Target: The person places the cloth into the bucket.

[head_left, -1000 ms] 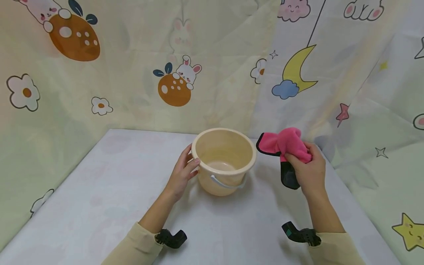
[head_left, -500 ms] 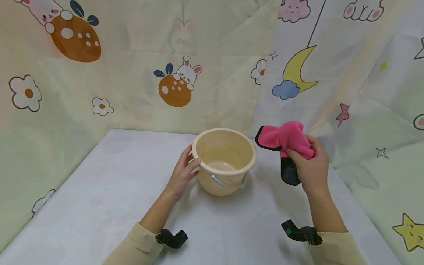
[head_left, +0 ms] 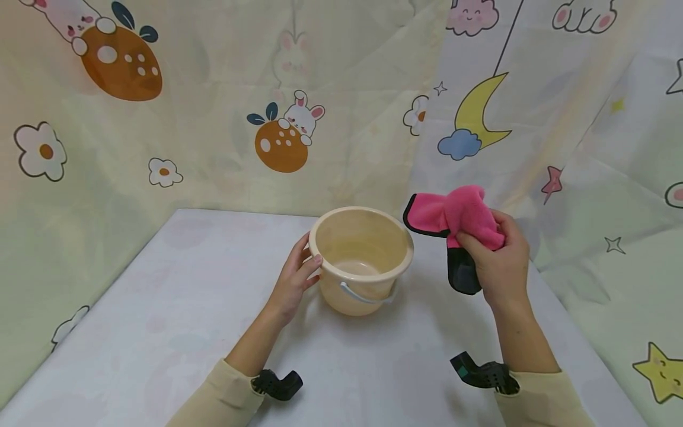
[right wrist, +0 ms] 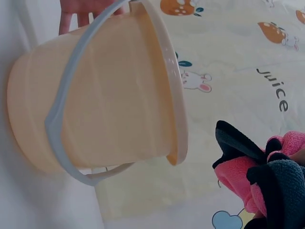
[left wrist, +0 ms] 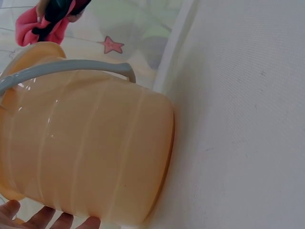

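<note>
A cream plastic bucket (head_left: 360, 261) stands upright on the white table, its grey handle (left wrist: 71, 67) folded down against the near side. My left hand (head_left: 292, 277) rests on the bucket's left side, thumb just below the rim and fingers laid along the wall. Fingertips (left wrist: 42, 217) show against that wall in the left wrist view. Right of the bucket and above the tabletop, my right hand (head_left: 504, 258) grips a bunched pink and dark grey cloth (head_left: 469, 216) with black edging. One flap of the cloth points toward the bucket and a dark end hangs down. The bucket's inside looks bare.
The white table (head_left: 176, 296) reaches back to a patterned fabric backdrop (head_left: 213, 107). More of this fabric hangs along the left and right sides. Black cameras are strapped to both wrists, below beige sleeves (head_left: 539, 397).
My right hand has risen with the cloth and then shifted slightly left, toward the bucket. The left hand and the bucket have stayed put.
</note>
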`<state>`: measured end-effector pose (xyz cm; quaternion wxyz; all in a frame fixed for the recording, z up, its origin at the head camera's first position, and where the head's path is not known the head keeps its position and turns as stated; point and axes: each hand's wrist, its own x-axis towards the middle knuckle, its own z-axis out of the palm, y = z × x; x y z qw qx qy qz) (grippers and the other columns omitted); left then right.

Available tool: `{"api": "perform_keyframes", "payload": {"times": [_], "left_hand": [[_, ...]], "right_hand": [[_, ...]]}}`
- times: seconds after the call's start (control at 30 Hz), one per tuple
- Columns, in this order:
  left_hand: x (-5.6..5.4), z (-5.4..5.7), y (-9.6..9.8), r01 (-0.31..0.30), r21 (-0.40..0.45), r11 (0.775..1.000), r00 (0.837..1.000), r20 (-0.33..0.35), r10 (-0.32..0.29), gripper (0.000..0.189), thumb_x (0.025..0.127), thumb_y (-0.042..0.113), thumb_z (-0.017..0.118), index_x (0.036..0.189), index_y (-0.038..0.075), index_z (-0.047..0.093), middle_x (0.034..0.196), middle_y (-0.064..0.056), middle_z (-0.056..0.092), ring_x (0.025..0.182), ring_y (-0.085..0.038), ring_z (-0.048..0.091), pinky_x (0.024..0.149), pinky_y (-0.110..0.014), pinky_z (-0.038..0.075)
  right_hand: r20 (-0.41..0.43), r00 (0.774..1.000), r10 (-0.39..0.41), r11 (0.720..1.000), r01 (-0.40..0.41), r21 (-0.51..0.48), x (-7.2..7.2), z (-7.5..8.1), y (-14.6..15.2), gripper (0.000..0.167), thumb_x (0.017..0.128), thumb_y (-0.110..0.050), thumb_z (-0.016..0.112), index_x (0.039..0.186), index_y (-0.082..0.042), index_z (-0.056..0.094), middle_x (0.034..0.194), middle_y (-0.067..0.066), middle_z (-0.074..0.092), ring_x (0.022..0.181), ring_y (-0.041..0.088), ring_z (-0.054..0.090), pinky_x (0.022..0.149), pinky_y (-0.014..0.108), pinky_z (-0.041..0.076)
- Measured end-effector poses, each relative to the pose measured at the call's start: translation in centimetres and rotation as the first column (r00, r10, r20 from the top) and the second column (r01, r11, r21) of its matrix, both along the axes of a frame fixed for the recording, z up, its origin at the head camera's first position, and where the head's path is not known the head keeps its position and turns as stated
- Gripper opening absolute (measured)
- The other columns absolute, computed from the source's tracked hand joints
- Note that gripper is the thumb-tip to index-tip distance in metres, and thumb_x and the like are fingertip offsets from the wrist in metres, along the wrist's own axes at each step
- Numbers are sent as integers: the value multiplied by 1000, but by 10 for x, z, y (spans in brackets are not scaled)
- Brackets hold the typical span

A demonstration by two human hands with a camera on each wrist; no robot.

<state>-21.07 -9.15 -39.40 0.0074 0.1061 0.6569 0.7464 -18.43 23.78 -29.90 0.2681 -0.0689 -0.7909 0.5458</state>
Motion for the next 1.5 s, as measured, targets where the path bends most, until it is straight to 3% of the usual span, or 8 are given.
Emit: {"api": "perform_keyframes", "payload": {"times": [0.27, 0.47, 0.73, 1.17, 1.5], "left_hand": [[0, 0, 0, -5, 3, 1000, 1000, 6, 5, 66, 102, 30, 55, 163, 27, 29, 160, -15, 41, 137, -36, 49, 113, -59, 42], [0, 0, 0, -3, 3, 1000, 1000, 5, 3, 67, 102, 30, 55, 163, 27, 28, 160, -15, 41, 137, -35, 48, 113, -60, 42], [0, -1, -1, 5, -5, 1000, 1000, -2, -5, 67, 102, 31, 55, 163, 28, 28, 158, -16, 41, 136, -29, 47, 113, -60, 42], [1, -1, -1, -12, -10, 1000, 1000, 10, 12, 67, 102, 32, 56, 163, 29, 28, 159, -13, 41, 139, -32, 46, 114, -61, 41], [1, -1, 1, -9, -5, 1000, 1000, 15, 9, 67, 102, 32, 55, 163, 29, 28, 159, -13, 40, 139, -32, 46, 114, -61, 41]], "right_hand": [[-18, 999, 34, 999, -33, 9, 2, 6, -8, 57, 90, -20, 80, 142, -26, 57, 132, -8, 55, 119, 13, 47, 82, 21, 51], [-73, 992, 103, 995, -103, 5, 3, 10, -15, 56, 89, -13, 81, 139, -22, 58, 128, -9, 57, 118, 14, 49, 80, 19, 53], [-62, 987, 150, 988, -148, 35, 3, 10, -23, 58, 89, -13, 80, 141, -20, 56, 128, -9, 55, 119, 13, 47, 78, 17, 53], [-29, 945, 325, 940, -320, 118, -4, 8, -38, 55, 89, -16, 79, 140, -13, 57, 126, -1, 58, 116, 20, 52, 79, 21, 56], [42, 920, 389, 905, -390, 170, -11, 0, -48, 54, 88, -17, 79, 137, -11, 57, 130, 11, 61, 114, 25, 53, 83, 30, 55]]}}
